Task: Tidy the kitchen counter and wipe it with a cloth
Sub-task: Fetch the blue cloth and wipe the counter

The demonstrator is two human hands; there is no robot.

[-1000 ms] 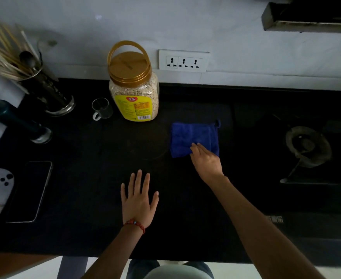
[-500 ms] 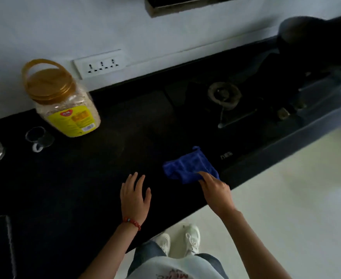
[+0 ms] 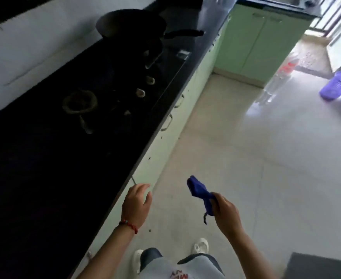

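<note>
At the bottom of the frame, two white shoes (image 3: 201,245) are standing on the pale floor (image 3: 266,158). A dark mat (image 3: 320,265) is lying in the lower right corner.

Just above the shoes, near the middle, the right hand (image 3: 225,213) is holding the cloth (image 3: 201,192). Its fingers are curling round the blue cloth and gripping the lower end. The cloth is hanging in the air over the floor, away from the counter (image 3: 44,168). Its top end is sticking up and to the left, and a thin dark loop is dangling from the bottom end.

To the left of it, the left hand (image 3: 137,204) is hovering beside the counter edge with nothing in it. Its fingers are bending loosely. A red bracelet (image 3: 128,225) is sitting on that wrist.

The black counter is filling the left side of the frame and running up toward the top middle. Pale green cabinets (image 3: 151,158) are sitting under its edge.

Further up, in the left middle, a round burner (image 3: 79,102) is lying on the dark stove (image 3: 125,87). Small knobs (image 3: 140,92) are showing to the right of it.

Higher still, near the top middle, a black pan (image 3: 131,23) is sitting on the stove with its handle pointing right.

At the right edge, a purple basket (image 3: 339,85) is standing on the shiny floor. In the upper right, more green cabinet doors (image 3: 266,41) are closing off the far end of the room.
</note>
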